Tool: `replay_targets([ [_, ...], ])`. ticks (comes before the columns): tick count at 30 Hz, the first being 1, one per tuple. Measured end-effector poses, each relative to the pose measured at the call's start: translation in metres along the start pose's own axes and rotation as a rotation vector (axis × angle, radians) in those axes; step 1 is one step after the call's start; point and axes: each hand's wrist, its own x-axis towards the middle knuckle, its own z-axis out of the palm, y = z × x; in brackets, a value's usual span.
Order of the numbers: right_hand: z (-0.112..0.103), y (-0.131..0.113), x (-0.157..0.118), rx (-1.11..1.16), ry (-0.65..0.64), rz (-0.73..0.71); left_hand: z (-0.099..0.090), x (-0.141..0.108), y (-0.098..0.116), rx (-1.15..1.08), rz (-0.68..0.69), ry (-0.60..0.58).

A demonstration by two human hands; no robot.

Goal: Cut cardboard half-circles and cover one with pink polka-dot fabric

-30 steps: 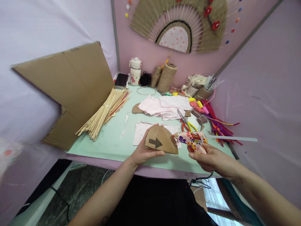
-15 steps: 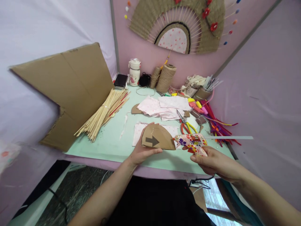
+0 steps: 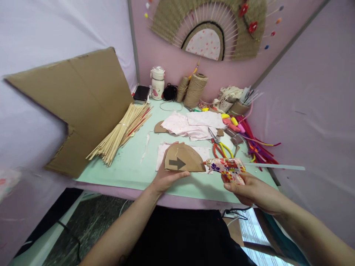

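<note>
My left hand (image 3: 165,180) grips a half-round cardboard piece (image 3: 191,159) marked with a dark printed arrow, thumb along its straight lower edge and fingers behind. In my right hand (image 3: 246,189) is a glue gun (image 3: 226,168) covered in a flowered pattern, a long pale glue stick (image 3: 280,166) jutting from its back. The nozzle points left, at the right part of the cardboard's curved edge; whether it touches I cannot tell. Beneath the cardboard lies a pink-dotted white cloth (image 3: 161,157), partly hidden. Behind the glue gun rest scissors (image 3: 219,142) and yellow-handled pliers (image 3: 227,149).
A bundle of thin sticks (image 3: 119,135) leans by a large cardboard sheet (image 3: 83,99) on the left. Farther back are more pink cloth (image 3: 180,125), twine spools (image 3: 195,90), and a white bottle (image 3: 158,87). Coloured pipe cleaners (image 3: 253,142) lie at right. A decorated fan (image 3: 205,40) hangs behind.
The cardboard piece has shifted slightly left in my left hand and is tilted a little differently. The glue gun stays at its edge, its glue stick now sloping slightly down to the right.
</note>
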Motion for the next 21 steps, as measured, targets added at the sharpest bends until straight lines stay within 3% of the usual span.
replay_targets([
  [13, 0.006, -0.003, -0.002, 0.026, -0.020, 0.050, 0.003, -0.001, 0.003, 0.092, 0.065, 0.099],
  [21, 0.012, -0.023, -0.005, 0.003, -0.008, 0.030, 0.004, 0.000, 0.005, 0.218, 0.107, 0.024],
])
